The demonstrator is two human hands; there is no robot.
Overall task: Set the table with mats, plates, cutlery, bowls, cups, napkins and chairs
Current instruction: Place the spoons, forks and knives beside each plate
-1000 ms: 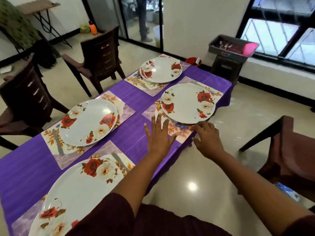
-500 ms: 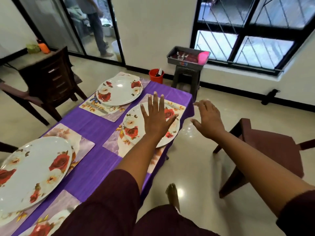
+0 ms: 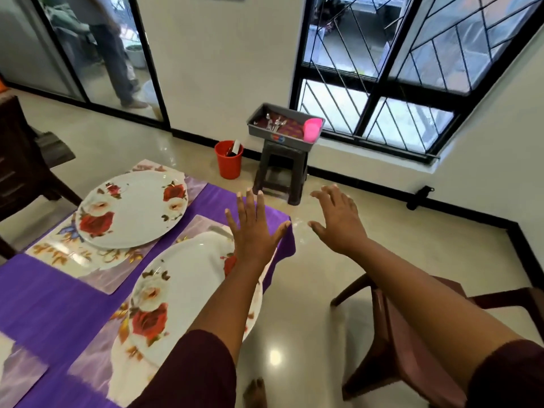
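Two white plates with red roses lie on floral mats on the purple-clothed table (image 3: 53,293): the nearer plate (image 3: 176,293) under my left forearm, the farther plate (image 3: 132,210) to its left. My left hand (image 3: 253,231) hovers with straight, spread fingers over the table's far corner, holding nothing. My right hand (image 3: 338,219) is raised over the floor to the right of the table, fingers loosely spread and empty. A grey tray (image 3: 284,128) with cutlery and a pink cup (image 3: 312,134) sits on a dark stool (image 3: 281,172) by the wall.
A red bucket (image 3: 229,159) stands left of the stool. A brown chair (image 3: 412,343) is at the right beneath my right arm, another chair (image 3: 20,172) at the far left. A person stands behind the glass door (image 3: 114,54). A barred window fills the upper right.
My view has swung right and toward the stool. Both hands have lifted off the nearer plate and mat and moved forward, past the table's end.
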